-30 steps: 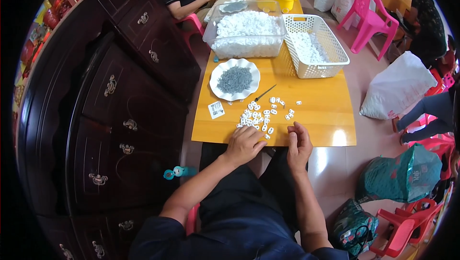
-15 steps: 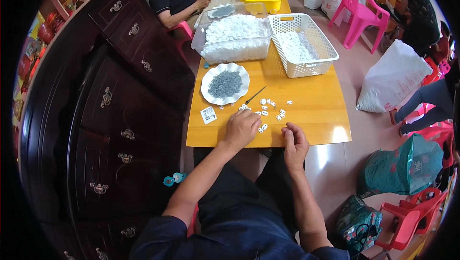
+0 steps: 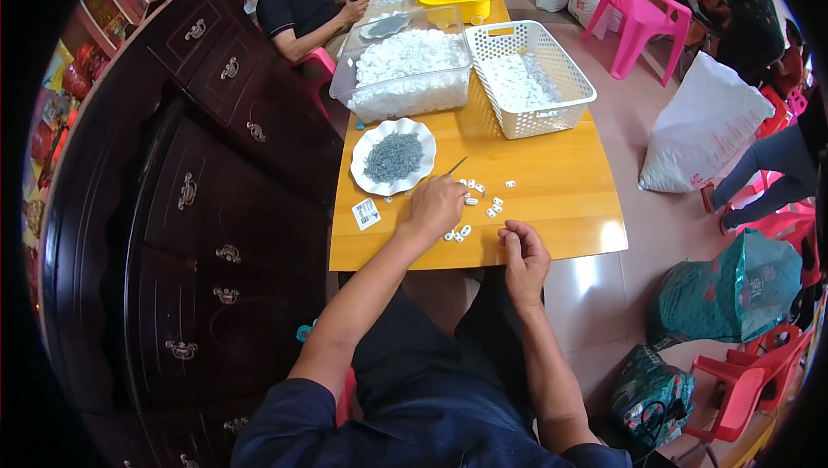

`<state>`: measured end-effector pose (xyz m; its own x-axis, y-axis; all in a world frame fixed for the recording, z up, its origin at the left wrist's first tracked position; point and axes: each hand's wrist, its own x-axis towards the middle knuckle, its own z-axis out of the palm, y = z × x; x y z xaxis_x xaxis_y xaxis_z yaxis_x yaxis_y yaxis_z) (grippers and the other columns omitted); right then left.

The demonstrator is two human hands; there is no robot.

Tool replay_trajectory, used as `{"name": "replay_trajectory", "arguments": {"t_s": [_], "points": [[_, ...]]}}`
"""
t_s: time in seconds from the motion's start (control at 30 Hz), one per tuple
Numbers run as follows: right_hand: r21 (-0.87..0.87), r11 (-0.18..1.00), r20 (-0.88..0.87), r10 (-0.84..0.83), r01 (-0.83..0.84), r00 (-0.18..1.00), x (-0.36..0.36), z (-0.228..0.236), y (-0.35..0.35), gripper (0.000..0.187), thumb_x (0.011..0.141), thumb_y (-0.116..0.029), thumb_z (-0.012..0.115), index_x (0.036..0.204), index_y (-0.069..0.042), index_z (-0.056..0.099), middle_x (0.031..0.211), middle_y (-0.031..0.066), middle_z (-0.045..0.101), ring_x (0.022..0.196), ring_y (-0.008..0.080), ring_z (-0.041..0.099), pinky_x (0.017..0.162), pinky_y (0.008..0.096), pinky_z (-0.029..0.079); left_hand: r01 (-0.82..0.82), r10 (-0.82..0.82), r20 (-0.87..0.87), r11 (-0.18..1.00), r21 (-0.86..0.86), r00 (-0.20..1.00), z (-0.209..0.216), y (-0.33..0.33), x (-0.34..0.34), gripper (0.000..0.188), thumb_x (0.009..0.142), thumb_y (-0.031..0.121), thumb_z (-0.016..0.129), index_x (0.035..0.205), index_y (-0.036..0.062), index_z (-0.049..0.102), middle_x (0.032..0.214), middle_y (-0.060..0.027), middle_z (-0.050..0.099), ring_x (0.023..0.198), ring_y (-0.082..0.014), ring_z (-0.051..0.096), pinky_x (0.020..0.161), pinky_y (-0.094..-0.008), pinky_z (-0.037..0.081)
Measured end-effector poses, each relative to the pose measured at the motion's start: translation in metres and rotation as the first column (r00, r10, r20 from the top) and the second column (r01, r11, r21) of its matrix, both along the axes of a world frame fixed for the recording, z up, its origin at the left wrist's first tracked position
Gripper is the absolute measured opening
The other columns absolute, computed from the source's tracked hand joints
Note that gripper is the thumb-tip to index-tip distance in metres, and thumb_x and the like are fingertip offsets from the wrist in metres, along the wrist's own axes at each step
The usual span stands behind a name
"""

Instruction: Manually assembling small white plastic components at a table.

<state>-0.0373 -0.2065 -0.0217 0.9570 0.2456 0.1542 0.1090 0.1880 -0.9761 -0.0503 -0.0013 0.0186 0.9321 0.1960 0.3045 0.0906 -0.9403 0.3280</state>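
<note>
My left hand (image 3: 438, 206) reaches over a scatter of small white oval pieces with dark holes (image 3: 466, 232) on the wooden table (image 3: 552, 226). Its fingers bend downward close together, and what lies under them is hidden. A thin dark pointed tool (image 3: 458, 165) sticks out past the knuckles. At the table's front edge my right hand (image 3: 526, 263) is curled, thumb against the index finger; anything in that pinch is too small to make out. Left of the pieces stand a scalloped white plate (image 3: 360, 166) heaped with small grey strips (image 3: 394, 156) and a square white printed label (image 3: 366, 213).
Farther back are a clear bin (image 3: 405, 97) of white pieces, a white perforated basket (image 3: 552, 114) and a yellow tub (image 3: 457, 0). A person (image 3: 297, 11) sits at the far left. A dark cabinet (image 3: 216, 218) flanks the left; sacks (image 3: 703, 136) and a pink chair (image 3: 642, 15) stand right.
My left hand has moved forward over the white pieces, covering the lower part of the thin tool. My right hand stays near the table edge. The whole view has shifted slightly.
</note>
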Motion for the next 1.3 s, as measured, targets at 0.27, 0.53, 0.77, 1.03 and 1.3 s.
{"name": "replay_trajectory", "arguments": {"t_s": [0.27, 0.53, 0.77, 1.03, 1.3], "points": [[-0.008, 1.0, -0.003, 0.009, -0.009, 1.0, 0.0, 0.004, -0.001, 0.018, 0.1, -0.005, 0.06, 0.112, 0.004, 0.068, 0.096, 0.0087, 0.074, 0.092, 0.0143, 0.071, 0.084, 0.0274, 0.055, 0.002, -0.003, -0.047, 1.0, -0.012, 0.999, 0.002, 0.002, 0.005, 0.01, 0.087, 0.013, 0.069, 0.089, 0.0066, 0.077, 0.088, -0.0137, 0.069, 0.09, -0.0346, 0.066, 0.081, -0.0464, 0.052], [0.018, 0.993, -0.154, 0.121, -0.12, 0.981, 0.003, 0.007, -0.005, 0.021, 0.105, -0.013, 0.057, 0.117, 0.002, 0.066, 0.095, 0.005, 0.071, 0.084, 0.01, 0.065, 0.077, 0.0233, 0.053, 0.066, -0.053, 0.076, 0.982, -0.178, 0.996, 0.024, -0.02, -0.017, 0.007, 0.087, 0.012, 0.069, 0.087, 0.0068, 0.073, 0.087, -0.0125, 0.068, 0.088, -0.0338, 0.066, 0.077, -0.0451, 0.053], [0.263, 0.914, -0.302, 0.383, -0.31, 0.873, 0.011, 0.002, -0.008, 0.024, 0.107, -0.024, 0.056, 0.113, -0.003, 0.066, 0.091, 0.0026, 0.07, 0.077, 0.0091, 0.064, 0.07, 0.023, 0.053, 0.303, -0.229, 0.248, 0.897, -0.321, 0.941, 0.032, -0.062, -0.035, 0.009, 0.087, 0.005, 0.07, 0.095, 0.002, 0.072, 0.088, -0.0131, 0.067, 0.083, -0.032, 0.067, 0.073, -0.0378, 0.054], [0.339, 0.891, -0.413, 0.429, -0.301, 0.803, 0.016, 0.003, -0.013, 0.015, 0.103, -0.017, 0.061, 0.105, -0.003, 0.066, 0.091, 0.0045, 0.071, 0.076, 0.0094, 0.065, 0.069, 0.0237, 0.055, 0.314, -0.23, 0.255, 0.874, -0.371, 0.939, 0.025, -0.068, -0.034, 0.01, 0.087, 0.002, 0.07, 0.097, 0.0013, 0.073, 0.088, -0.0126, 0.068, 0.08, -0.0301, 0.068, 0.071, -0.0359, 0.054], [0.352, 0.91, -0.453, 0.37, -0.219, 0.811, 0.014, 0.009, -0.01, 0.016, 0.098, -0.008, 0.065, 0.112, -0.001, 0.066, 0.091, 0.0063, 0.071, 0.076, 0.0111, 0.067, 0.07, 0.0243, 0.056, 0.173, -0.107, 0.257, 0.953, -0.247, 0.96, 0.015, -0.034, -0.02, 0.018, 0.088, 0.008, 0.069, 0.105, 0.0025, 0.073, 0.098, -0.0136, 0.07, 0.089, -0.0331, 0.067, 0.077, -0.0392, 0.054]]}}
